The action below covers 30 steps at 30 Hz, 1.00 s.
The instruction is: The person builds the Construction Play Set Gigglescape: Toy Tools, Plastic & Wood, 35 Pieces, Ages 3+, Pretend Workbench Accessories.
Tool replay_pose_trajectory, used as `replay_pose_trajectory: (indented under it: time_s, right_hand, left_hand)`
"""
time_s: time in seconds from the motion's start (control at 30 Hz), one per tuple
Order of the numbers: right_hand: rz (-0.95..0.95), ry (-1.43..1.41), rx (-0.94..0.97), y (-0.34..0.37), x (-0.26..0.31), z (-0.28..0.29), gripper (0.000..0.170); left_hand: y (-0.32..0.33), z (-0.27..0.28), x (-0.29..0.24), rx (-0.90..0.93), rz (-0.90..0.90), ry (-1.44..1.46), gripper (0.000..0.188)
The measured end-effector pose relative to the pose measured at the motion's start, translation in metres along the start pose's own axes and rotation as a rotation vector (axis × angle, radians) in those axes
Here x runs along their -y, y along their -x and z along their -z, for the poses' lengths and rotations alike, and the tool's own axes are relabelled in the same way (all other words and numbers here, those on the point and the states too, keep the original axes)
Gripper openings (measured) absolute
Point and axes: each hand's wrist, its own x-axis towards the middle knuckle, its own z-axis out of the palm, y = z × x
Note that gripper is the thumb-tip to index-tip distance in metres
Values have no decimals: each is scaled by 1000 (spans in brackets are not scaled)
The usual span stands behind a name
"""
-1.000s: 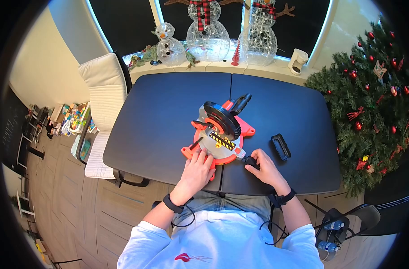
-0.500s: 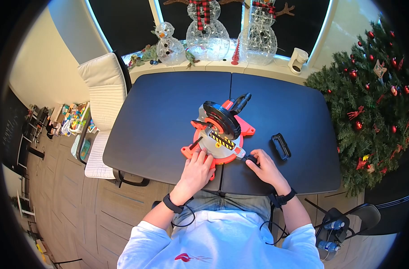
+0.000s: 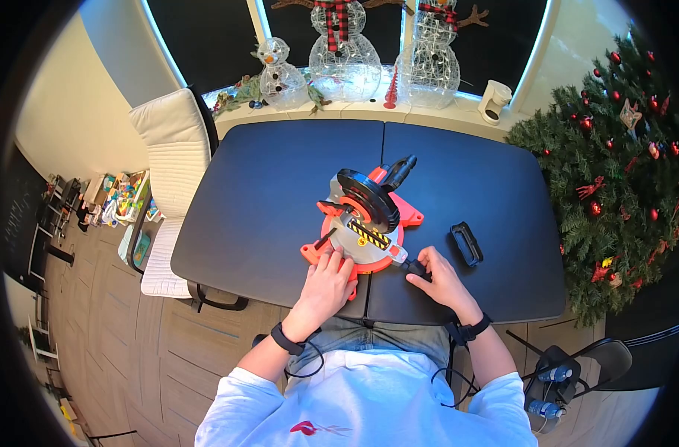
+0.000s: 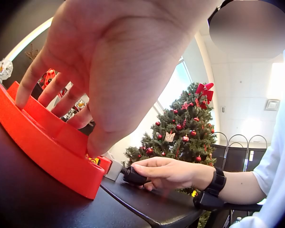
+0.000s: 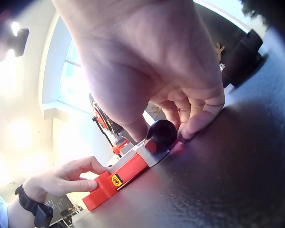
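Observation:
A toy-like miter saw with a red base [image 3: 379,266], grey round plate and black blade guard [image 3: 363,197] stands on the dark table [image 3: 257,186]. The left hand [image 3: 326,287] rests on the front left of the base, its fingers spread over the red rim [image 4: 52,147]. Thumb and fingers of the right hand [image 3: 442,281] pinch the black knob [image 3: 416,268] at the end of the grey arm; in the right wrist view the knob [image 5: 162,133] shows round between them. A black oval ring-like part [image 3: 467,244] lies right of the saw.
A white chair [image 3: 172,164] stands at the table's left side. A decorated tree [image 3: 607,186] is close to the right edge. Wire snowmen [image 3: 345,67] and a white device [image 3: 495,102] sit on the sill behind the table.
The right hand's fingers have shifted slightly around the black knob, which has changed its angle a little. The left hand and the saw have stayed in place.

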Motion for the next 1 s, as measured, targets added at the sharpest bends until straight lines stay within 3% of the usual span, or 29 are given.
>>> replay_pose_trajectory:
  time_s: [1.0]
  right_hand:
    - [3, 24, -24, 0, 6, 0, 42]
  left_hand:
    - [0, -1, 0, 5, 1, -7, 49]
